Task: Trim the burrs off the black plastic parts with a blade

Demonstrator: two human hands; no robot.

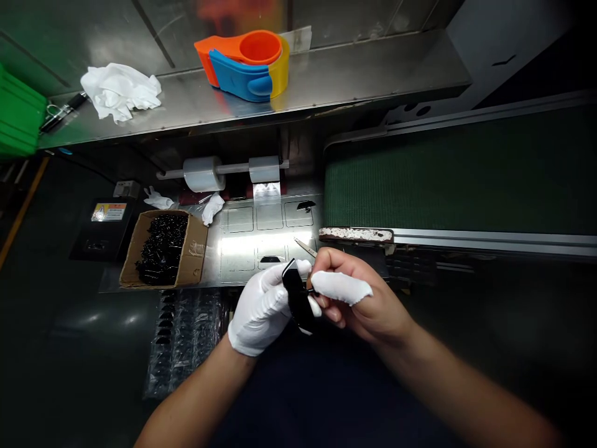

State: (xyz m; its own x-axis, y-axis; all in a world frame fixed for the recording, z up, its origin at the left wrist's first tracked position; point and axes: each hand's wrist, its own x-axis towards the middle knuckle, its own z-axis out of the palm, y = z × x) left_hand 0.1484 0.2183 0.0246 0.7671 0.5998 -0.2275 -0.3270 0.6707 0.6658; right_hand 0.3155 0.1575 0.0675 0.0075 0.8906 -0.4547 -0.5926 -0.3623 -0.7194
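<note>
My left hand, in a white glove, grips a glossy black curved plastic part by its edges, tilted above the bench. My right hand is bare apart from white covers on the thumb and another finger. Its thumb and forefinger pinch a small black piece against the plastic part; whether the two are joined I cannot tell. Just beyond the right knuckles, a pointed metal tool shows, its rear end hidden by the hand. Similar black parts lie on the metal worktop behind.
At left stands a cardboard box of small black pieces, with bagged black parts below it. Film rolls hang on a rod. A tape dispenser and crumpled white cloth sit on the shelf. A green conveyor belt runs right.
</note>
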